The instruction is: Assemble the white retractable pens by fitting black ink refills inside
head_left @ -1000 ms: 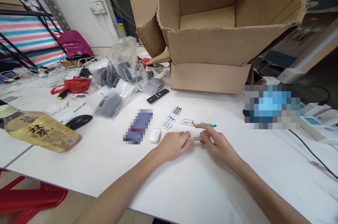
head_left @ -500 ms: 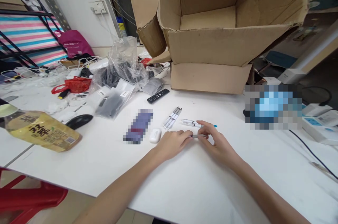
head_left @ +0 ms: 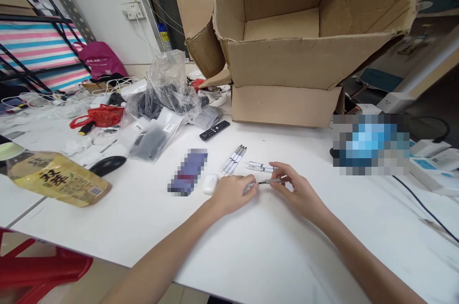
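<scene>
My left hand [head_left: 234, 193] is closed around one end of a pen [head_left: 264, 181] above the white table. The fingers of my right hand [head_left: 294, 187] pinch the grey part at its other end. A dark, thin section shows between the two hands. Behind my left hand, several white pens with grey tips [head_left: 234, 159] lie side by side. More white pens [head_left: 258, 166] rest just beyond my right fingertips, which partly cover them. A white earbud case [head_left: 210, 183] sits left of my left hand, beside a blurred purple packet [head_left: 188, 172].
A big open cardboard box [head_left: 283, 105] stands at the back. A black remote [head_left: 214, 130], plastic bags [head_left: 154, 139] and a drink bottle [head_left: 60, 177] lie to the left. Power strips [head_left: 435, 170] and a blurred blue object [head_left: 371, 144] are at the right.
My hands have drawn slightly apart along the pen, showing a dark thin section between them. My left hand has shifted a little left.
</scene>
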Demonstrator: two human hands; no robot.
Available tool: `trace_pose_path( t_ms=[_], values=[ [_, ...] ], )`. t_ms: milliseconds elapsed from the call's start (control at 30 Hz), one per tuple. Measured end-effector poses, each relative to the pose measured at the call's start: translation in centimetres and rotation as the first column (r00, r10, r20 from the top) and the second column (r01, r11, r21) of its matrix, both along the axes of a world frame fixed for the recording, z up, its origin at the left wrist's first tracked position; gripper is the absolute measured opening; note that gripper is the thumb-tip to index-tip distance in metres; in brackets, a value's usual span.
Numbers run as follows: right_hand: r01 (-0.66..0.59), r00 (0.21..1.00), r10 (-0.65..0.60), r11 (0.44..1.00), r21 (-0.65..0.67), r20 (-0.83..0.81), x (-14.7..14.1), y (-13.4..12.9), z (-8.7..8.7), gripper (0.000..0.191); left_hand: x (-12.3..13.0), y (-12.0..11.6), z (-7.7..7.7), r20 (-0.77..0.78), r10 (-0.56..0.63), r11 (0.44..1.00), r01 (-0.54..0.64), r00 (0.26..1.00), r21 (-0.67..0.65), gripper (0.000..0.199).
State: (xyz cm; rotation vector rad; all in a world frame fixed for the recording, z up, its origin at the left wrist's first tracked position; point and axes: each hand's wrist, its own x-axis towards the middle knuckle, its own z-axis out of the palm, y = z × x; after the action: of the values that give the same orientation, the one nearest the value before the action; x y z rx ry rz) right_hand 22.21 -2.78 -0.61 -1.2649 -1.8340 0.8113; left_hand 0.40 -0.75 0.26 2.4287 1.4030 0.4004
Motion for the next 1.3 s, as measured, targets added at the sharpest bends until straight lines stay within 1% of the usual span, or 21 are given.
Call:
trace_pose_path(
  t_ms=[67, 133, 267, 333, 400, 467, 500, 567, 633, 733, 800, 867, 900, 933, 967, 1000, 1033, 1067, 1133, 1233, 1300],
  values=[
    [0.018, 0.999, -0.019, 1.000, -0.014, -0.030, 0.5, 0.3, 0.0, 0.040, -0.1, 0.1, 0.1, 0.050, 0.058, 0.998, -0.057, 0.997, -0.017, 0.022],
    [0.070, 0.995, -0.072, 0.997, -0.041, -0.062, 0.9, 0.5, 0.2, 0.040, -0.1, 0.2, 0.2, 0.101, 0.104, 0.994, -0.102, 0.989, -0.027, 0.019],
    [0.203, 0.962, -0.213, 0.976, -0.079, -0.169, 1.6, 0.8, 0.8, 0.037, -0.1, 0.3, 0.2, 0.171, 0.156, 0.987, -0.150, 0.973, -0.050, 0.020],
    [0.307, 0.930, -0.319, 0.948, -0.088, -0.185, 2.1, 1.1, 0.8, 0.034, -0.1, 0.3, 0.2, 0.190, 0.163, 0.986, -0.155, 0.968, -0.057, 0.021],
    [0.447, 0.885, -0.451, 0.892, -0.065, -0.116, 2.8, 1.5, 0.6, 0.029, 0.0, 0.3, 0.2, 0.199, 0.169, 0.985, -0.160, 0.965, -0.061, 0.022],
    [0.558, 0.830, -0.558, 0.830, -0.001, 0.013, 3.6, 1.9, 0.1, 0.024, 0.0, 0.3, 0.2, 0.205, 0.177, 0.984, -0.168, 0.963, -0.059, 0.024],
    [0.586, 0.807, -0.587, 0.810, 0.037, 0.073, 4.0, 2.1, -0.2, 0.023, 0.0, 0.3, 0.2, 0.206, 0.181, 0.983, -0.173, 0.962, -0.056, 0.026],
    [0.592, 0.780, -0.603, 0.798, 0.114, 0.169, 4.7, 2.3, -0.8, 0.020, 0.0, 0.3, 0.2, 0.204, 0.183, 0.983, -0.176, 0.962, -0.050, 0.029],
    [0.568, 0.769, -0.588, 0.808, 0.154, 0.250, 5.0, 2.4, -1.2, 0.019, 0.1, 0.3, 0.1, 0.201, 0.180, 0.984, -0.174, 0.963, -0.046, 0.030],
    [0.529, 0.777, -0.544, 0.837, 0.141, 0.315, 4.9, 2.5, -1.5, 0.021, 0.1, 0.3, 0.0, 0.199, 0.178, 0.984, -0.174, 0.964, -0.038, 0.032],
    [0.520, 0.786, -0.543, 0.839, 0.157, 0.298, 4.5, 2.4, -1.2, 0.023, 0.1, 0.3, -0.1, 0.196, 0.183, 0.983, -0.181, 0.963, -0.028, 0.033],
    [0.520, 0.800, -0.547, 0.837, 0.171, 0.246, 3.9, 2.1, -0.7, 0.026, 0.1, 0.3, -0.1, 0.189, 0.187, 0.982, -0.187, 0.964, -0.021, 0.035],
    [0.510, 0.819, -0.531, 0.847, 0.151, 0.218, 3.5, 1.9, -0.4, 0.028, 0.1, 0.3, -0.1, 0.183, 0.187, 0.982, -0.187, 0.965, -0.019, 0.036],
    [0.483, 0.850, -0.492, 0.870, 0.099, 0.186, 3.0, 1.7, -0.1, 0.031, 0.1, 0.2, -0.1, 0.175, 0.185, 0.983, -0.185, 0.967, -0.018, 0.037],
    [0.433, 0.890, -0.430, 0.901, 0.014, 0.153, 2.5, 1.4, 0.2, 0.036, 0.2, 0.2, -0.1, 0.166, 0.181, 0.983, -0.181, 0.969, -0.018, 0.038],
    [0.350, 0.933, -0.339, 0.934, -0.077, 0.121, 2.0, 1.1, 0.5, 0.042, 0.2, 0.2, -0.1, 0.158, 0.176, 0.984, -0.175, 0.972, -0.016, 0.039],
    [0.265, 0.964, -0.256, 0.953, -0.145, 0.076, 1.4, 0.7, 0.7, 0.048, 0.2, 0.1, -0.1, 0.150, 0.167, 0.986, -0.166, 0.975, -0.014, 0.040],
    [0.205, 0.979, -0.201, 0.960, -0.189, 0.040, 0.8, 0.4, 0.8, 0.053, 0.1, 0.1, -0.1, 0.143, 0.152, 0.988, -0.152, 0.978, -0.012, 0.040],
    [0.143, 0.989, -0.147, 0.959, -0.246, 0.002, -0.2, -0.2, 0.9, 0.056, 0.1, 0.1, -0.1, 0.131, 0.111, 0.994, -0.110, 0.985, -0.013, 0.042],
    [0.116, 0.993, -0.118, 0.954, -0.275, 0.010, -1.3, -0.8, 1.0, 0.051, 0.1, 0.0, -0.1, 0.108, 0.062, 0.998, -0.059, 0.992, -0.030, 0.044],
    [0.103, 0.995, -0.104, 0.957, -0.273, 0.012, -1.4, -0.8, 1.0, 0.049, 0.2, 0.0, -0.1, 0.103, 0.062, 0.998, -0.058, 0.993, -0.037, 0.044]
  ],
)
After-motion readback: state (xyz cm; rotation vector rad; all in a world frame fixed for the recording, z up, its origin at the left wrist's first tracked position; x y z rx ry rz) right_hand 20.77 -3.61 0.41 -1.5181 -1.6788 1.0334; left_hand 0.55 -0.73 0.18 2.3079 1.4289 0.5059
